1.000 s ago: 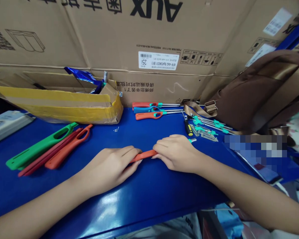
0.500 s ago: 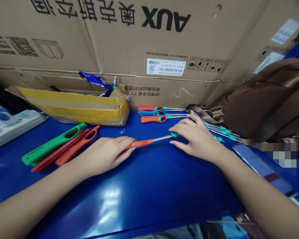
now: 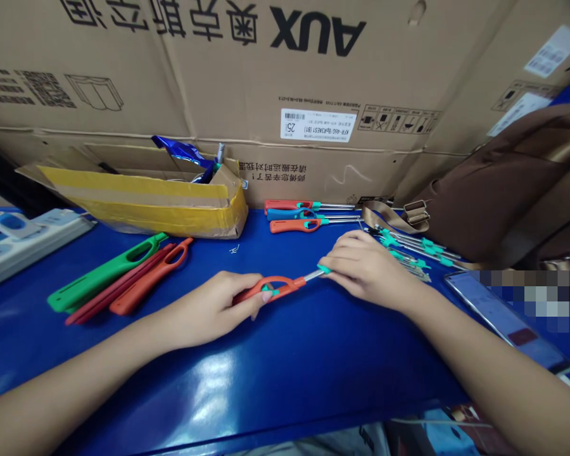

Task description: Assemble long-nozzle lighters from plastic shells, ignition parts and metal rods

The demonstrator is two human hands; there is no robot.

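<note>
An orange-red long-necked lighter (image 3: 292,285) is held in my left hand (image 3: 228,304), its finger loop and green trigger showing beside my thumb. Part of the handle is hidden in my palm. From its front end a metal tube (image 3: 315,274) runs up to the right, with a green piece (image 3: 323,270) on it. My right hand (image 3: 365,269) pinches the far end at that green piece; what lies inside those fingers is hidden. Just behind my right hand are several metal rods with green parts (image 3: 427,246). Two orange-red lighters and a blue lighter (image 3: 291,215) lie farther back.
Green, dark red and orange handles (image 3: 145,278) lie at left, near a white power strip (image 3: 33,237). A yellow-taped box (image 3: 147,206) stands behind. At right are a phone (image 3: 508,320) and a brown bag (image 3: 503,190). Large cardboard (image 3: 209,82) backs the blue table (image 3: 285,367).
My right hand's fingers have closed on the tube's green end. The lighter has turned so its loop and trigger show, and less of the metal tube is visible.
</note>
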